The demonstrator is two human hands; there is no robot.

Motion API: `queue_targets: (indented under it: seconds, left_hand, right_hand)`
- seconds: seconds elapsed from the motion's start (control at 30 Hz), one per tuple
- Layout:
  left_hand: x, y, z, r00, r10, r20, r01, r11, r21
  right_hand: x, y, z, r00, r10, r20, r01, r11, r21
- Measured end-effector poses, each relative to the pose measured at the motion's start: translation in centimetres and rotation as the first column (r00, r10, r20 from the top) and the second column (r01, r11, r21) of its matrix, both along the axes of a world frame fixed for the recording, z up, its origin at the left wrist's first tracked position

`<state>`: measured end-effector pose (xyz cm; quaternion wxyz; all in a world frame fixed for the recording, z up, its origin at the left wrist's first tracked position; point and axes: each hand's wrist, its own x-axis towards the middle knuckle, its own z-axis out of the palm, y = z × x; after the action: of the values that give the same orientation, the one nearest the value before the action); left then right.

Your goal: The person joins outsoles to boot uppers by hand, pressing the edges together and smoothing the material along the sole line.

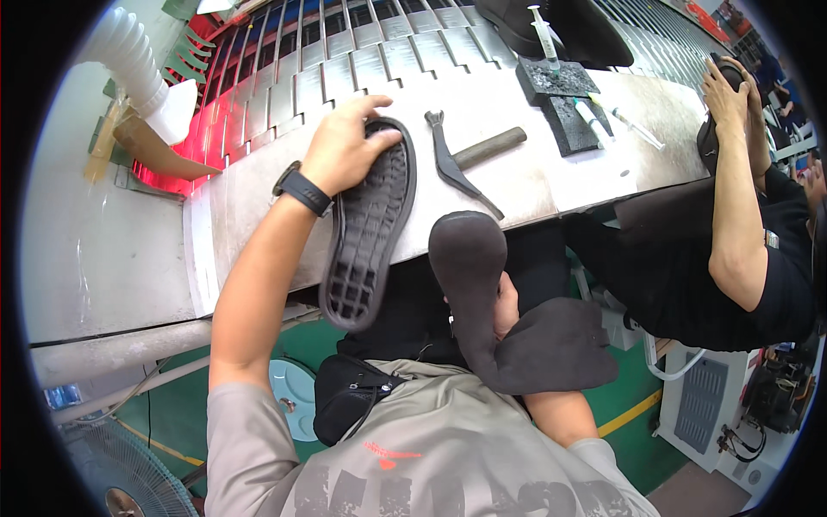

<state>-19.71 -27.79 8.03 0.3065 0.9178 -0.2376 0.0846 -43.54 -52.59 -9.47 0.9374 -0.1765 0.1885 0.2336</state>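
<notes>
One steel workbench [551,185] (slatted conveyor [345,52] behind), green floor [637,405].

Shoe factory: slatted conveyor [345,52], soles [370,224]

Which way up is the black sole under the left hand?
Inner side up: the black sole shows its moulded grid cavities, lying half off the table's edge, with the left hand on its far end.

bare metal table [258,185] strip open at centre-left, black sole [369,226] under left hand [345,146] blocks frame middle, pincer tool [469,159] just right of it, black pads with syringes [568,103] crowd upper right, co-worker's arm [736,189] closes right edge
</notes>
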Motion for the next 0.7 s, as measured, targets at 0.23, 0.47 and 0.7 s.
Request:
queue_targets:
  seconds: [0.23, 0.47, 0.7]
  left_hand:
    - [-5.6, 7.0, 0.1, 0.797, -0.296, -0.526, -0.288, 0.58, -0.762]
    - [-13.5, 5.8, -0.6, 0.758, -0.462, -0.461, -0.37, 0.278, -0.887]
    - [-14.3, 5.4, -2.0, 0.691, -0.624, -0.364, -0.281, 0.232, -0.931]
  right_hand:
    - [-0.1, -0.4, 0.0, 0.995, 0.045, -0.088, -0.049, 0.998, -0.045]
    - [0.0, 0.2, 0.1, 0.995, 0.095, -0.012, -0.093, 0.925, -0.367]
    - [0.0, 0.3, -0.1, 0.991, 0.131, 0.018, -0.103, 0.851, -0.515]
